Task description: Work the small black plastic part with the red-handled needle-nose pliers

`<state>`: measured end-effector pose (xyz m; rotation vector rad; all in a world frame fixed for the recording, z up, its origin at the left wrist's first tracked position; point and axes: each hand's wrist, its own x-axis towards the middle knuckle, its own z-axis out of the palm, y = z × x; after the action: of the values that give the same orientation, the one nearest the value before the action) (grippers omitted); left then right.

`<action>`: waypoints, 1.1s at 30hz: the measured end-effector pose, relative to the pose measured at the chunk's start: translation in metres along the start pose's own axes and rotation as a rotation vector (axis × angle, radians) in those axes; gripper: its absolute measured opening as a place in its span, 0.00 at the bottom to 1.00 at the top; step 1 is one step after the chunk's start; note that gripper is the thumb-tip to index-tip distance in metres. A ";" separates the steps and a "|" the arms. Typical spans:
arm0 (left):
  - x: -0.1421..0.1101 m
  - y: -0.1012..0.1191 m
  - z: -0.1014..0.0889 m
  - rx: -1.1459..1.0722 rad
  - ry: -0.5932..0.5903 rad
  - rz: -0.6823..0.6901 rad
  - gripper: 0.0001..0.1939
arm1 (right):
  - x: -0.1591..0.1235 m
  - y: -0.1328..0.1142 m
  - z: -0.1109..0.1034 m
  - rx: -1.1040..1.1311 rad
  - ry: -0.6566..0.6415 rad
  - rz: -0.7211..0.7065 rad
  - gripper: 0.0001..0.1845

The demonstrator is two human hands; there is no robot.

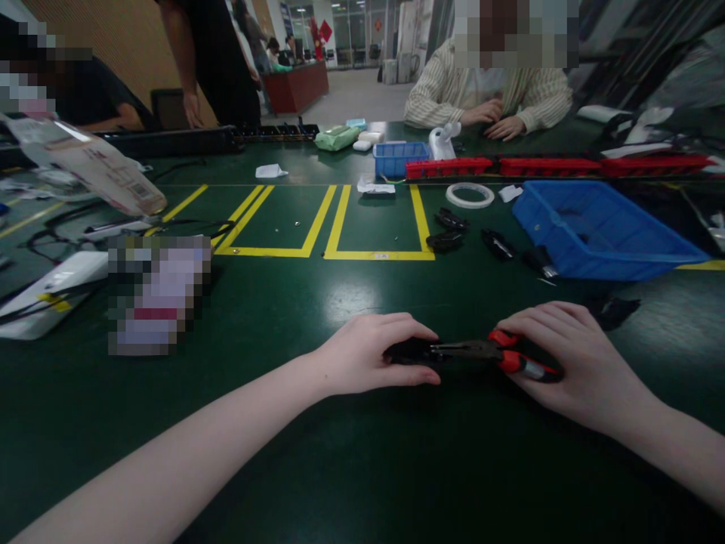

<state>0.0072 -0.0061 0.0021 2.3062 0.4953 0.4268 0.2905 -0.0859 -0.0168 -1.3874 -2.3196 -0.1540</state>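
Note:
Low over the dark green table, my right hand is wrapped round the red-and-black handles of a pair of long-nose pliers. Their jaws point left and meet a small black part. My left hand grips that part between thumb and fingers, which cover much of it, so its kind cannot be made out. Beyond my hands lie similar-looking black pieces close to a blue bin.
Yellow tape marks rectangles on the table. A tape roll, a smaller blue bin and red strips lie farther back. At left are a phone-like object, a white pouch and cables. A person in a striped shirt sits opposite.

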 end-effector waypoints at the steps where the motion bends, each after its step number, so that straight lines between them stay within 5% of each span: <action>1: 0.000 0.000 0.000 0.003 0.003 0.002 0.22 | 0.000 0.000 0.000 -0.006 0.002 -0.007 0.17; 33: 0.000 -0.001 0.001 0.010 -0.004 0.026 0.20 | -0.002 0.003 0.001 0.003 0.004 -0.026 0.17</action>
<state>0.0068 -0.0057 0.0007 2.3246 0.4665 0.4339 0.2940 -0.0855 -0.0189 -1.3552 -2.3347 -0.1613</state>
